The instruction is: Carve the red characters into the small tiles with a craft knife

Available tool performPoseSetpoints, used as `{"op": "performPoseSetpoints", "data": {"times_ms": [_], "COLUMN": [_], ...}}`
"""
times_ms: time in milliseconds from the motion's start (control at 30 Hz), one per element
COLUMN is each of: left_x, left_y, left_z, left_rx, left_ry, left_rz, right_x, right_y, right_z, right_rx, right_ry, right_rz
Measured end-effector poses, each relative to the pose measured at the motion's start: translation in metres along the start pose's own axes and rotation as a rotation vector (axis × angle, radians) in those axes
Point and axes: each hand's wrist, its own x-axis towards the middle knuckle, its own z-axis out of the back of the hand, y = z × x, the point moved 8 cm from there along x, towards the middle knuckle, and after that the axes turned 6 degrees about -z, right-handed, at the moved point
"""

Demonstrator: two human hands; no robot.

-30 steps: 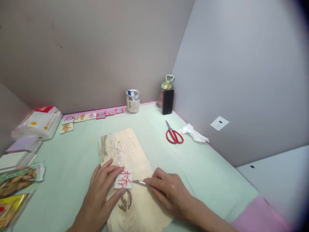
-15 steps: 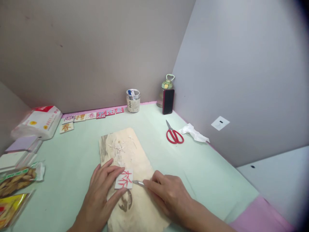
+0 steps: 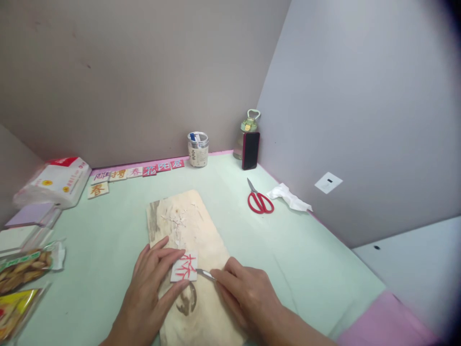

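- Low in the head view, the left hand (image 3: 149, 283) lies flat on the board (image 3: 201, 298), fingers spread, pinning a small white tile (image 3: 184, 267) by its left and lower edges; nothing is gripped, only pressed down.
- Its red character faces up, and the tile sits near the board's middle.
- Just right of it, the right hand (image 3: 248, 295) pinches a thin metal knife (image 3: 205, 274), fingers closed around the handle, the tip touching the tile's lower right edge.
- Pale shavings (image 3: 178, 218) lie on the board's far end.
- Further back, red scissors (image 3: 260, 201) rest on the green mat (image 3: 108, 235), with a crumpled tissue (image 3: 290, 198) just beside them.
- Along the far wall stand a row of finished tiles (image 3: 139, 171), a jar (image 3: 198, 149), and a phone (image 3: 250, 151) leaning on a bottle (image 3: 248, 126).
- At the left edge lie a tissue pack (image 3: 54, 181) and snack bags (image 3: 21, 283).
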Motion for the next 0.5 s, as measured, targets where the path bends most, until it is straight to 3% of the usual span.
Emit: {"op": "performPoseSetpoints", "data": {"times_ms": [233, 500], "left_x": [0.0007, 0.0006], "left_y": [-0.0011, -0.0011], "left_z": [-0.0001, -0.0005], "left_rx": [-0.013, -0.016], "left_ry": [0.002, -0.003], "left_rz": [-0.005, 0.001], "right_x": [-0.0014, -0.0045], "right_y": [-0.0041, 0.0011], "right_z": [0.0009, 0.0056], "right_rx": [0.064, -0.018], "right_ry": [0.047, -0.081], "right_rz": [-0.033, -0.01]}}
